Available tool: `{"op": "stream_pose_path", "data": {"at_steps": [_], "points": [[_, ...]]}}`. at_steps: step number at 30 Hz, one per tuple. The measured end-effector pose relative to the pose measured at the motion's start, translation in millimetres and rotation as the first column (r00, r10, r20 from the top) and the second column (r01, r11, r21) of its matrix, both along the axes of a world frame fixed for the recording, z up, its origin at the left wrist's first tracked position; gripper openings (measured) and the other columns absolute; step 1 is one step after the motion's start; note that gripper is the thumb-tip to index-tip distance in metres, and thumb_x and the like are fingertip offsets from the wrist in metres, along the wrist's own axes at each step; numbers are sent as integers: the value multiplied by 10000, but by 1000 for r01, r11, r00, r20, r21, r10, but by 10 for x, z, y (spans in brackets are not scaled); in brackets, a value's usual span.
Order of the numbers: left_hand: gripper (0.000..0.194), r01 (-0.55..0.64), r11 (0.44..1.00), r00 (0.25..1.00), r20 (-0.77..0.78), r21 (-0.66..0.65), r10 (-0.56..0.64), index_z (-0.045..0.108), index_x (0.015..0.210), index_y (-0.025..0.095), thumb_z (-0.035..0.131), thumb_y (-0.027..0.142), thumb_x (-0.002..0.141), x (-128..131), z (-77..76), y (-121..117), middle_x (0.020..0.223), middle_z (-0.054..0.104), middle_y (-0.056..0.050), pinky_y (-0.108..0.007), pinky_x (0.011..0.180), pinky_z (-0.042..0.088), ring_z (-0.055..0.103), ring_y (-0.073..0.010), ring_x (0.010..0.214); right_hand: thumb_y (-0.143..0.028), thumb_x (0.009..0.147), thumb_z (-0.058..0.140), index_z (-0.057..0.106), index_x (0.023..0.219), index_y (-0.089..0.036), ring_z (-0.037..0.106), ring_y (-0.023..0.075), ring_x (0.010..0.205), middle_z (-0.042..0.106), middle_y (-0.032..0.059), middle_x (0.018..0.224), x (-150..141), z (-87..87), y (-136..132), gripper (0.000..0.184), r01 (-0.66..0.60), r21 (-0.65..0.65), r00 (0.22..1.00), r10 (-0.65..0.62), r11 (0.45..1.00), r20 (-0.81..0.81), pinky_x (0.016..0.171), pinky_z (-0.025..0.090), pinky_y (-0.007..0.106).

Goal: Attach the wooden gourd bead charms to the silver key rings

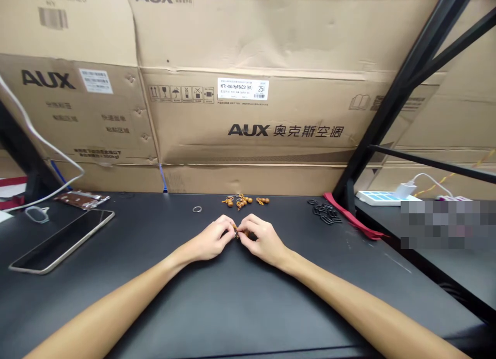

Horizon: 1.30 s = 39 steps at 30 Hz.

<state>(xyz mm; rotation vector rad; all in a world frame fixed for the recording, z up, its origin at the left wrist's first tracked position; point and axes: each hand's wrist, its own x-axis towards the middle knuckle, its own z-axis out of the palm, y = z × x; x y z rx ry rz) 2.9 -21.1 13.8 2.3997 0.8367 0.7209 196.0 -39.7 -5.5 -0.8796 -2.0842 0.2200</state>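
Note:
My left hand (215,238) and my right hand (262,240) meet over the middle of the desk, fingertips nearly touching. Both are closed in a pinch on a small wooden gourd pendant (237,236) with an orange cord. Fingers cover most of it, and a tiny metallic glint shows near the left fingertips. Just beyond my hands lies a cluster of similar brown gourd pendants (242,201), some with metal rings. Another pendant (262,200) with an orange loop rests to their right. A loose metal key ring (197,209) lies flat to the left.
A phone (64,241) lies at the left, near a brown packet (82,199) and a white cable (54,150). Black rings (326,213) and a red strap (351,218) are at the right, by a black metal post (382,116). Cardboard boxes (248,157) stand behind the desk.

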Motion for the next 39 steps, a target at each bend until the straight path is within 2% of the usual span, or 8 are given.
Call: {"op": "stream_pose_path", "data": {"at_steps": [9, 15, 19, 21, 26, 32, 36, 39], "points": [[272, 46, 998, 999, 8, -43, -45, 469, 754, 184, 364, 315, 968, 9, 6, -36, 979, 538, -39, -288, 832, 440, 520, -147, 857, -135, 808, 555, 604, 814, -201, 565, 169, 766, 624, 46, 853, -21, -39, 14, 82, 74, 159, 989, -92, 985, 113, 704, 474, 286], [224, 48, 998, 998, -44, 36, -46, 443, 785, 194, 340, 261, 973, -14, 6, -33, 986, 513, -48, -308, 848, 428, 491, -162, 882, -199, 813, 611, 586, 850, -206, 553, 178, 801, 611, 32, 853, 42, -44, 56, 45, 112, 29, 978, -116, 993, 172, 727, 468, 296], [182, 20, 991, 991, -136, 131, -2, 461, 830, 194, 343, 221, 965, -59, -19, 28, 1015, 511, -66, -347, 860, 426, 481, -191, 926, -354, 819, 659, 572, 889, -202, 543, 185, 804, 612, 33, 866, 119, -33, 89, 189, 150, -32, 961, -138, 988, 238, 741, 462, 314], [167, 11, 984, 985, -171, 178, 20, 474, 848, 194, 351, 205, 960, -86, -36, 57, 1012, 515, -67, -349, 836, 431, 482, -194, 910, -381, 832, 649, 567, 861, -201, 539, 187, 812, 615, 36, 874, 148, -27, 102, 200, 152, -32, 955, -139, 988, 263, 746, 457, 317], [174, 14, 960, 973, -225, 279, 51, 524, 875, 200, 378, 238, 963, -156, -38, 68, 1027, 525, -58, -352, 840, 431, 508, -193, 898, -324, 866, 611, 568, 801, -204, 540, 184, 814, 609, 36, 853, 172, -22, 125, 143, 167, -30, 947, -151, 986, 285, 760, 448, 317], [208, -71, 932, 973, -182, 357, 144, 552, 814, 187, 570, 385, 876, -151, -41, 36, 1057, 534, -68, -375, 851, 443, 524, -218, 941, -294, 885, 578, 574, 842, -204, 539, 186, 829, 609, 41, 868, 153, -18, 111, 99, 109, -47, 963, -94, 993, 253, 770, 454, 326], [139, -79, 920, 972, -177, 385, 158, 574, 845, 190, 496, 280, 917, -100, -90, 38, 1096, 531, -77, -389, 886, 438, 516, -224, 996, -277, 899, 557, 577, 867, -208, 539, 179, 841, 612, 38, 883, 141, -21, 102, 78, 35, -60, 972, -20, 998, 236, 786, 455, 322], [155, -74, 932, 977, -163, 356, 139, 576, 836, 194, 454, 221, 928, -86, -117, 58, 1081, 539, -69, -379, 890, 440, 518, -212, 984, -260, 899, 553, 576, 862, -206, 538, 182, 828, 615, 37, 869, 161, -45, 140, 69, 79, -63, 971, -63, 995, 232, 777, 455, 327]]}}
